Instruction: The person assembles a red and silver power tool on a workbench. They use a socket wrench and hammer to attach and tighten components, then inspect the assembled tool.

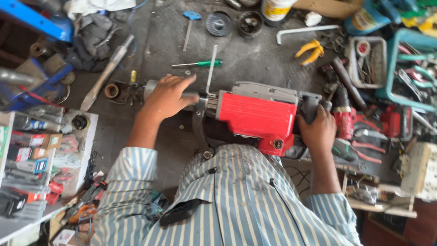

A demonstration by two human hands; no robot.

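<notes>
So there's a big red demolition hammer (257,116) lying on its side across the grimy workbench (255,59), nose pointing left, grey handle end on the right. The left hand (167,96) is clamped down over the metal front barrel (150,87) of the tool, fingers spread over the top. The right hand (318,130) is wrapped around the grey rear handle (309,105), so the 2 hands are well apart, 1 at each end of the machine. A long hex key (211,70) stands up just beside the left hand's fingertips, at the joint between barrel and red housing; can't tell if it's actually seated in a bolt.

Around it: a green-handled screwdriver (200,64) lies on the bench just behind the hex key, a yellow pair of pliers (312,50) further back right, and another L-shaped hex key (305,31) near it. A red cordless drill (344,118) lies just beside the right hand. A chisel bit (107,73) lies diagonally to the left of the barrel. The person's striped blue shirt (236,200) fills the bottom of the view.
</notes>
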